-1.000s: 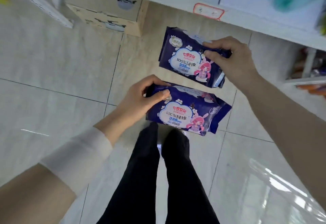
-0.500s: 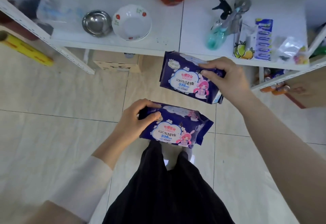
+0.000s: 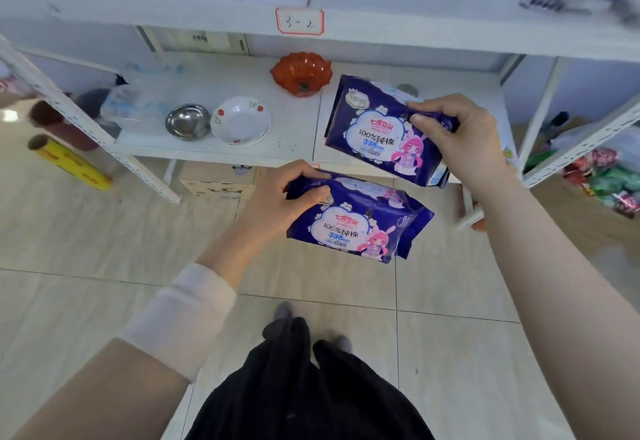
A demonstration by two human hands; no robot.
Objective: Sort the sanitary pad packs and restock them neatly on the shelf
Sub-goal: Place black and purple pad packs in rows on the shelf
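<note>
One head-worn wide-angle view looks forward and steeply down, close over both arms, onto floor (image 3: pixel 86 301) and shelf (image 3: pixel 221 76).

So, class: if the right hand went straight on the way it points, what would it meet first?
Probably the lower shelf board; the right hand with its pack points there, depth unclear.

Left hand (image 3: pixel 280 199) gripping lower pack (image 3: pixel 349 228), right hand (image 3: pixel 457 134) pinching upper pack (image 3: pixel 374 134) — both arms outstretched
</note>
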